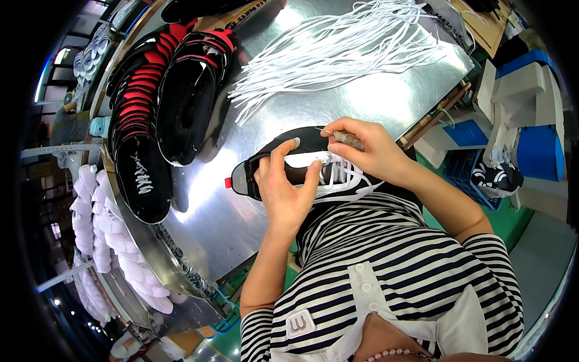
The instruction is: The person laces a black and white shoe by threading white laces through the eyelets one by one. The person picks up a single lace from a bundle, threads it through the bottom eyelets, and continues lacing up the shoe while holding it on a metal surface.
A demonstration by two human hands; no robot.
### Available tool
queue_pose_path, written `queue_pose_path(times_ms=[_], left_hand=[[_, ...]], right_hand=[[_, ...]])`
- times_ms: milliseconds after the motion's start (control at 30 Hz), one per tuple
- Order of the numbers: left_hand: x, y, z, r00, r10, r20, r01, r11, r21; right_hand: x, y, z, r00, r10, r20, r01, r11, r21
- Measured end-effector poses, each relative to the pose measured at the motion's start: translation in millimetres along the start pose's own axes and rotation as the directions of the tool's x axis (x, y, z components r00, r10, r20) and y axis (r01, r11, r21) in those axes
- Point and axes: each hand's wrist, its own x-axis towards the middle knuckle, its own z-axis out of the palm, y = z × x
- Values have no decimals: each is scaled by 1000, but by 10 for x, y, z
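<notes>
A black shoe upper [303, 139] with white laces [347, 192] lies at the near edge of the metal table, its red heel tab to the left. My left hand [280, 196] grips it around the collar, thumb and fingers on either side of the white tongue [301, 160]. Over the lacing, my right hand [377, 151] is closed on an awl-like tool [348, 140] with a wrapped, greyish handle. Its thin metal tip points left, close above the black side of the upper. Whether the tip touches the material I cannot tell.
Nested black-and-red shoe uppers [136, 114] stand in long rows at the table's left, beside another stack [187, 102]. Loose white laces [338, 51] spread across the far side of the metal table [208, 232]. White stacked pieces [114, 235] sit left; a blue crate [467, 178] stands right.
</notes>
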Motion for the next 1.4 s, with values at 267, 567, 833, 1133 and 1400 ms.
queue_pose_path(times_ms=[267, 567, 833, 1133, 1400], left_hand=[[-17, 104, 111, 989, 115, -89, -94, 974, 206], [-51, 88, 56, 994, 77, -74, -66, 987, 148], [-47, 139, 3, 999, 28, -19, -26, 995, 98], [-24, 92, 16, 997, 75, -34, -72, 994, 87], [-15, 94, 64, 997, -35, 71, 45, 989, -139]], right_hand=[[14, -32, 7, 993, 117, -10, -117, 992, 42], [-110, -239, -112, 992, 74, 102, -39, 949, -312], [-96, -220, -80, 988, -5, 154, 78, 880, -468], [-48, -285, -89, 982, 57, 178, 37, 875, -483], [83, -140, 204, 973, -28, 231, 183, 705, -685]])
